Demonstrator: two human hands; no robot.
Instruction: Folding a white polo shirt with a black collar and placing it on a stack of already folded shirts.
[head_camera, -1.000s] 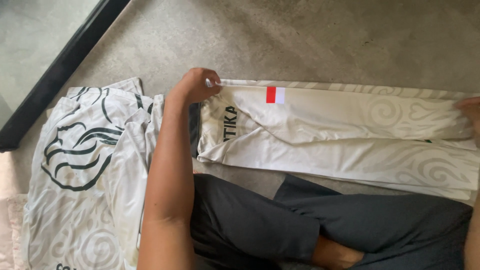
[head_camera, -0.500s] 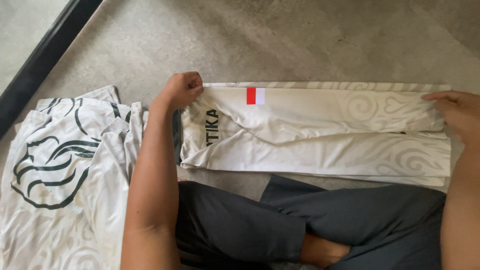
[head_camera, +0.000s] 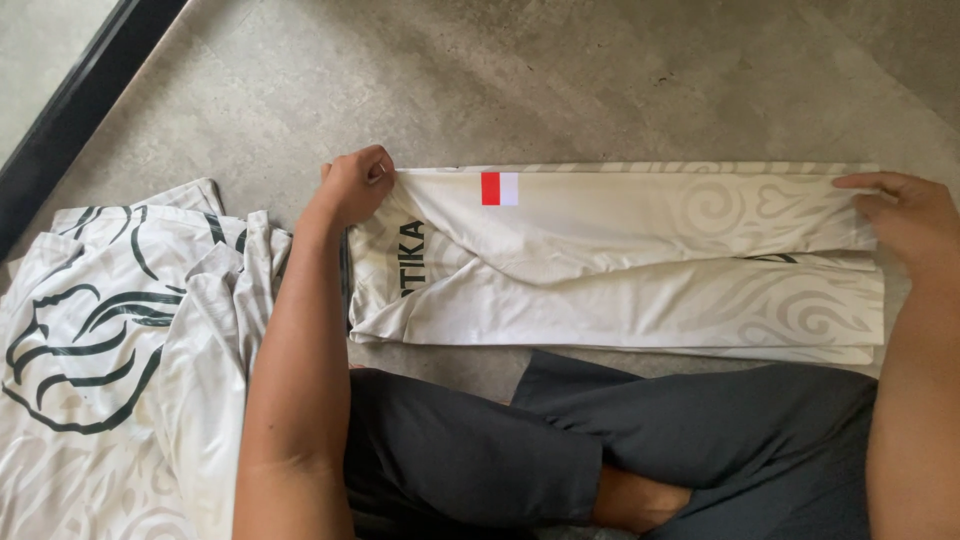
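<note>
A white jersey (head_camera: 620, 260) with pale swirl print, dark lettering and a small red and white patch lies folded into a long strip on the grey floor. My left hand (head_camera: 352, 186) pinches its upper left corner. My right hand (head_camera: 905, 215) grips the upper right end of the same strip. Both edges look pulled taut between the hands.
A pile of similar white jerseys (head_camera: 110, 350) with dark line drawings lies at the left. My crossed legs in dark shorts (head_camera: 600, 450) sit just below the folded strip. A black frame edge (head_camera: 70, 120) runs diagonally at the upper left.
The view has shifted so the strip sits more central. My right hand has come fully into view on the right end. My left hand keeps its hold on the left corner.
</note>
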